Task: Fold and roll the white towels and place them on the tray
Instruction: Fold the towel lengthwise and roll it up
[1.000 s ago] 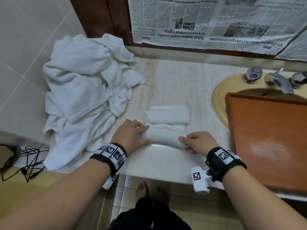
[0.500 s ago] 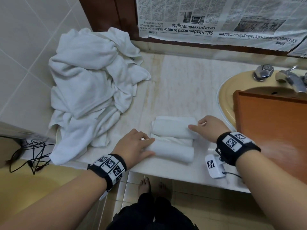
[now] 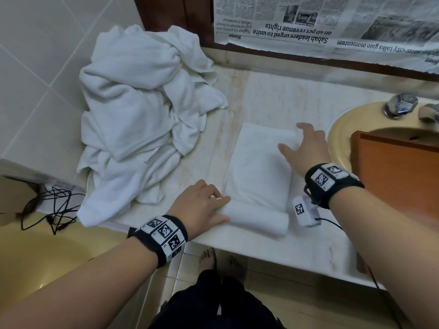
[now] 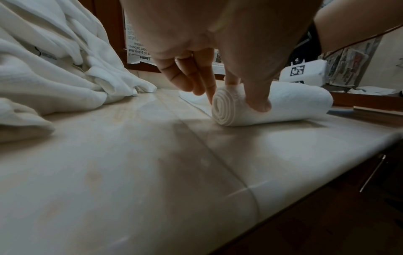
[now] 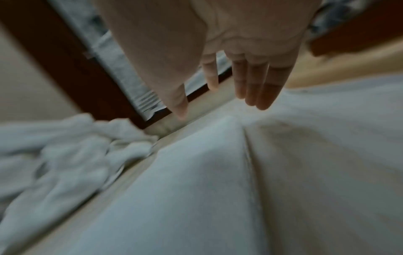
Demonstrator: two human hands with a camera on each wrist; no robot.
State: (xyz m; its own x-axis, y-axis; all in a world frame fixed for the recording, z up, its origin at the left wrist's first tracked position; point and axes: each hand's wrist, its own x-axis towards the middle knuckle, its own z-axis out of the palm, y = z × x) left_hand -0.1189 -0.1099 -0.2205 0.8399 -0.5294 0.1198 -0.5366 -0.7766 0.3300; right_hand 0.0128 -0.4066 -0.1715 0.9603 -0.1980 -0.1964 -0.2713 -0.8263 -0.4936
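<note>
Left hand [image 3: 199, 205] pinches the near rolled end of the white towel [image 3: 259, 176] at the counter [image 3: 297, 248] edge.
Right hand [image 3: 306, 144], fingers spread, hovers over the towel's flat far end; contact unclear through blur. Tray [image 3: 401, 176] cut off right.

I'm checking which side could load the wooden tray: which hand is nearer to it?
Right. The right hand is spread over the flat towel beside the wooden tray; the left hand holds the towel's rolled end, farther from it.
</note>
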